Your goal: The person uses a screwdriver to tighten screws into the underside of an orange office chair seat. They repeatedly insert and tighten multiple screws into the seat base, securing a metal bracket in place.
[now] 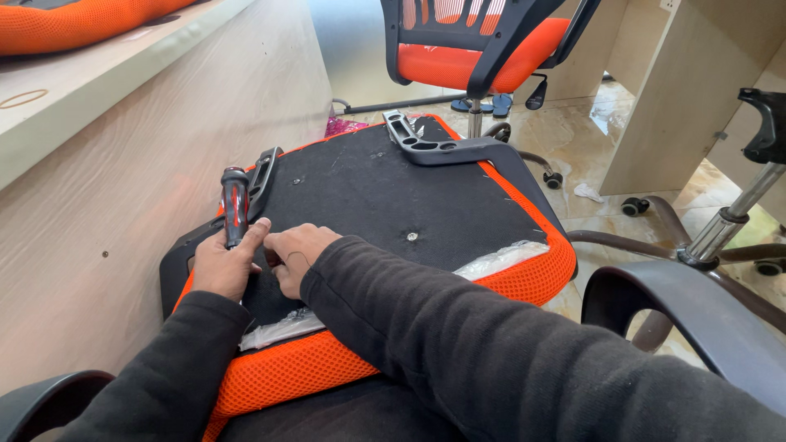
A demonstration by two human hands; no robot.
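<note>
On seat underside [393, 196] | left hand [219, 266] grips screwdriver [234, 205] | tip hidden

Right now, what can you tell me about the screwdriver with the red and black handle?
The screwdriver has a chunky red handle with black grip inlays and a black cap, plastic or rubber by its look. It stands nearly upright over the left edge of the upturned orange seat cushion, beside a black armrest bracket. The left hand clasps its lower part; the shaft and tip are hidden. The right hand rests just beside it.
</note>
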